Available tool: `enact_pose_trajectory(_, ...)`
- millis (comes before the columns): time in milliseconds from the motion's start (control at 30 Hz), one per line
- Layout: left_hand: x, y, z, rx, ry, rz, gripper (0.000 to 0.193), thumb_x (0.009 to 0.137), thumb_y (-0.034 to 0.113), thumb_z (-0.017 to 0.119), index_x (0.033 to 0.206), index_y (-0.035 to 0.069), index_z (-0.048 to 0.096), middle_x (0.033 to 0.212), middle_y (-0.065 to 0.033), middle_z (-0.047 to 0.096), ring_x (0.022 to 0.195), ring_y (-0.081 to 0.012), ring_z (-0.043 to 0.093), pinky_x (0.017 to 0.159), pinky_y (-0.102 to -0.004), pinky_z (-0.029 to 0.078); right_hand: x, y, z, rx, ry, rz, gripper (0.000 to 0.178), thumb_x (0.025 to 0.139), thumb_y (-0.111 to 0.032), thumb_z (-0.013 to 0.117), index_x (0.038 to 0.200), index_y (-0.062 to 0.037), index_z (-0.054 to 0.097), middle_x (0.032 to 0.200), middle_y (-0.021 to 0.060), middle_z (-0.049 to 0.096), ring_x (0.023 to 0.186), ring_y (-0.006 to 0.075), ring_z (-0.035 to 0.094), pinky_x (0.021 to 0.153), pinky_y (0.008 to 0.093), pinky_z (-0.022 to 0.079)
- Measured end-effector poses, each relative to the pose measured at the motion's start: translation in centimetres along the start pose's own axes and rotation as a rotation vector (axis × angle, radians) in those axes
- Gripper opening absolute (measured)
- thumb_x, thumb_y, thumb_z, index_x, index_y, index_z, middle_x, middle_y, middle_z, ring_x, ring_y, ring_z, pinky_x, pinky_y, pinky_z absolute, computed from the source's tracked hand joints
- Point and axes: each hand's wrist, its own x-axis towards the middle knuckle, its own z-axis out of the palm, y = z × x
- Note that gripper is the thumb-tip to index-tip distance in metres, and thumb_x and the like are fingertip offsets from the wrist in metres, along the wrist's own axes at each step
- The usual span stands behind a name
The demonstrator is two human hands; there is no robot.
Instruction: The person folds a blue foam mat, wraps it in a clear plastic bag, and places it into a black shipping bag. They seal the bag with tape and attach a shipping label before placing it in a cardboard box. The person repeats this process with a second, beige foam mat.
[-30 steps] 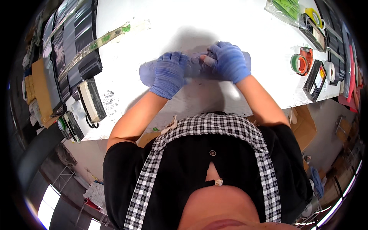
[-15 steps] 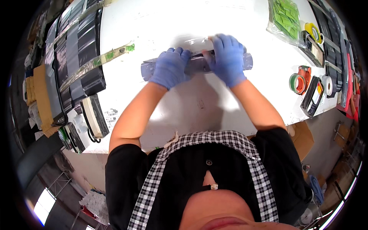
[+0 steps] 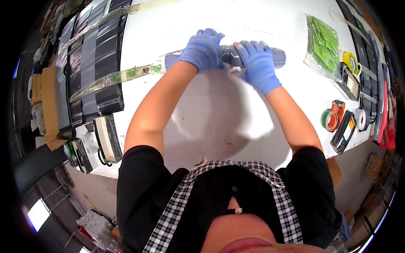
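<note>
A grey plastic roll (image 3: 278, 58), glossy where clear film covers it, lies crosswise on the white table (image 3: 194, 122). Both my hands wear blue gloves. My left hand (image 3: 203, 51) is curled over the roll left of its middle, fingers reaching to the far side. Beside it, my right hand (image 3: 258, 65) grips the right part with fingers laid over the top. By the right thumb shows a small pale thing that I cannot make out. The undersides of both hands are hidden. The roll's two ends stick out past the hands.
At the left, dark grey plastic packs (image 3: 107, 46) lie under clear tape strips (image 3: 114, 80), beside an open-topped box (image 3: 106, 137). At the right are a bag of green packets (image 3: 322, 44), yellow tape (image 3: 349, 62), an orange tape dispenser (image 3: 336, 111) and a black box (image 3: 344, 133).
The roll and both hands have moved farther from my body. My left hand has shifted inward along the roll, closer to the right hand. The whole view has shifted slightly.
</note>
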Motion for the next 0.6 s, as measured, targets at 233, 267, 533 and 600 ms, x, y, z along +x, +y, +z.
enact_pose_trajectory(233,-5.2,2.9,2.3,0.162,-0.124,0.181,0.058,0.081,0.046,0.070,0.121,0.006,0.060,0.120,-0.0132,0.060,0.109,-0.0288,0.059,0.094,-0.0391,0.048,-0.1,-0.5,-3.7,0.264,-0.644,0.119,0.051,0.077,-0.049,0.073,0.115,-0.0157,0.061,0.110,0.0102,0.065,0.102,0.0298,0.065,0.089,0.0427,0.052)
enact_pose_trajectory(267,-8.3,4.3,2.5,0.027,-0.086,0.133,0.043,0.084,0.044,0.065,0.107,0.007,0.062,0.109,-0.0128,0.063,0.099,-0.0288,0.061,0.089,-0.0392,0.049,-3.1,-1.9,-4.0,0.314,-0.709,0.107,0.052,0.077,-0.048,0.072,0.116,-0.0157,0.061,0.112,0.0101,0.064,0.104,0.0293,0.064,0.092,0.0418,0.051)
enact_pose_trajectory(533,-24.3,10.8,7.7,-0.220,-0.187,0.142,0.081,0.062,0.041,0.079,0.129,0.000,0.054,0.126,-0.0181,0.057,0.114,-0.0331,0.057,0.100,-0.0445,0.045,-17.4,-9.9,-10.5,0.395,-0.787,0.035,0.070,0.069,-0.053,0.078,0.119,-0.0086,0.055,0.114,0.0124,0.055,0.115,0.0292,0.049,0.102,0.0409,0.039)
enact_pose_trajectory(600,-22.5,10.3,5.8,-0.280,-0.213,0.118,0.087,0.059,0.043,0.082,0.129,0.000,0.054,0.130,-0.0187,0.055,0.119,-0.0335,0.054,0.104,-0.0445,0.043,-15.9,-9.1,-9.4,0.444,-0.763,0.058,0.066,0.075,-0.051,0.076,0.121,-0.0088,0.057,0.117,0.0136,0.057,0.114,0.0296,0.052,0.099,0.0409,0.043)
